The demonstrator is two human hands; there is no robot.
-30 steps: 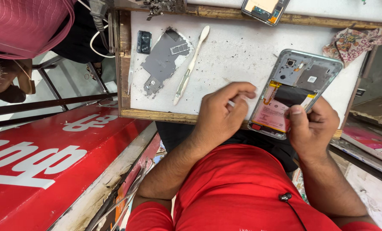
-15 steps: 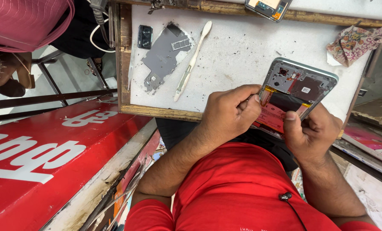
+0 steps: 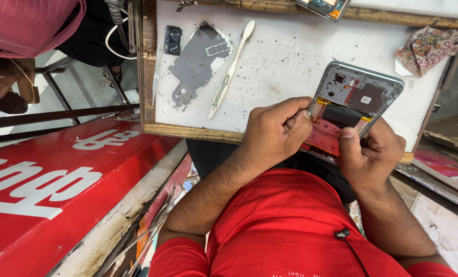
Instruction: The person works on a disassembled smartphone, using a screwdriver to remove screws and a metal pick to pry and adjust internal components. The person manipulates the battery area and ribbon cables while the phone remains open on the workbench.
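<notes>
- Currently the phone point(image 3: 353, 110), back cover off, is held tilted at the near edge of the table point(image 3: 290, 56), at about 3 o'clock in the view.
- Left hand point(image 3: 275, 131): fingers curled and pressed together, tips pinching at the phone's left edge beside the yellow flex strip; what sits between the tips cannot be told.
- Right hand point(image 3: 370, 154): wraps the lower right of the phone from below, thumb laid flat on the pink battery point(image 3: 327, 137), other fingers folded behind the frame.
- Judged good practice for this grip: keep the right thumb as a steady clamp, so that the frame does not twist while the left fingertips work the edge.
- Judged good practice: pull or press along the strip, not across it; thin flex tears easily.
- Judged risk: the phone hangs partly past the table edge, so a slip drops it toward the lap; resting it on the table gives more support.
- At 11 o'clock lie a grey shield plate point(image 3: 195, 64) and a small black camera part point(image 3: 172, 39), well apart from the hands.
- A white pry tool point(image 3: 231, 69) lies at 12 o'clock, unused, between the plate and the phone.
- A crumpled cloth point(image 3: 429, 46) sits at 2 o'clock.
</notes>
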